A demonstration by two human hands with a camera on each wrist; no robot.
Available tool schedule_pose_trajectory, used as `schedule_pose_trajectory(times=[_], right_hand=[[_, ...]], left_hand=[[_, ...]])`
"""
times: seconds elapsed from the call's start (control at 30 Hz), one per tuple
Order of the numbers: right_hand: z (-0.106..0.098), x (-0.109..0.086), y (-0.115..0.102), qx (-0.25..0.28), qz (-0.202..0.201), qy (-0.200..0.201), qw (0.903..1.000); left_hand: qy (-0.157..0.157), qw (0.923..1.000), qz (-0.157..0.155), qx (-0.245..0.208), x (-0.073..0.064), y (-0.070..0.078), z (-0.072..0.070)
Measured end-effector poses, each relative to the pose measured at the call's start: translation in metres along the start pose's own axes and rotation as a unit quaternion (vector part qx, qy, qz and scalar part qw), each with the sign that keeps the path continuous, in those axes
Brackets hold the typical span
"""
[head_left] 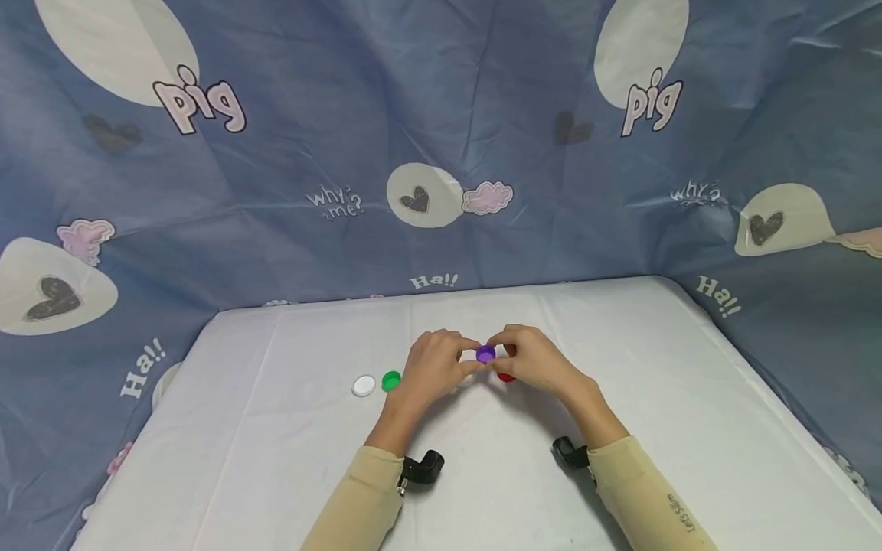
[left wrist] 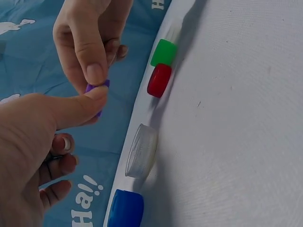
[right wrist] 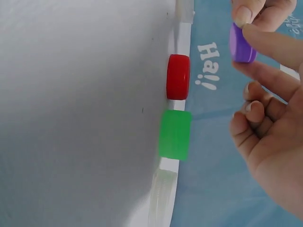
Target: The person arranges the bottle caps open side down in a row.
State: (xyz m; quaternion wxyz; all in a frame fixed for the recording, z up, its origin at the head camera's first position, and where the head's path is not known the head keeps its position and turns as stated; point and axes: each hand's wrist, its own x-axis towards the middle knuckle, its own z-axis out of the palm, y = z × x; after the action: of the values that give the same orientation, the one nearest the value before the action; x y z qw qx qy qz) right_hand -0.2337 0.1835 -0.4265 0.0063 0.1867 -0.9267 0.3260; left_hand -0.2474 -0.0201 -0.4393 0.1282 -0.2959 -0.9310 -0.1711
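Note:
A purple bottle cap is held up over the white table between my two hands. My left hand pinches its left side with thumb and fingertips. From the other side, the thumb and fingers of my right hand pinch it too. In the right wrist view the purple cap is seen side-on, and the other fingers of the right hand curl loosely below it. Just under the right hand, a red cap is partly hidden. Left of the left hand lie a green cap and a whitish clear lid.
In the left wrist view, a blue cap and a clear lid stand on the table, with red and green caps beyond. The white-covered table ends at a blue printed cloth behind and at the sides.

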Motion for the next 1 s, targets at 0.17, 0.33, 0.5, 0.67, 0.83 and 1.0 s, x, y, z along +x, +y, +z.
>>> schedule_pose_trajectory(times=[0.17,0.33,0.5,0.67,0.83,1.0], right_hand=[[-0.003,-0.001,0.003,0.037,0.006,0.002,0.9993],[-0.006,-0.001,0.003,0.067,0.021,0.004,0.9975],[-0.010,-0.001,0.001,0.096,0.041,-0.001,0.9945],[-0.011,-0.001,0.002,0.130,0.065,-0.015,0.9892],[-0.010,-0.001,0.002,0.129,0.069,-0.023,0.9889],[-0.008,-0.001,0.002,0.109,0.062,-0.015,0.9920]], left_hand=[[0.004,0.9996,0.020,0.019,0.001,0.000,-0.001],[0.054,0.9971,0.044,0.032,0.001,0.000,-0.001],[0.126,0.9896,0.066,0.024,0.000,0.000,-0.001],[0.146,0.9858,0.080,0.024,0.000,0.000,-0.001],[0.133,0.9870,0.080,0.042,-0.001,-0.001,-0.001],[0.127,0.9882,0.070,0.049,-0.002,-0.003,0.000]])
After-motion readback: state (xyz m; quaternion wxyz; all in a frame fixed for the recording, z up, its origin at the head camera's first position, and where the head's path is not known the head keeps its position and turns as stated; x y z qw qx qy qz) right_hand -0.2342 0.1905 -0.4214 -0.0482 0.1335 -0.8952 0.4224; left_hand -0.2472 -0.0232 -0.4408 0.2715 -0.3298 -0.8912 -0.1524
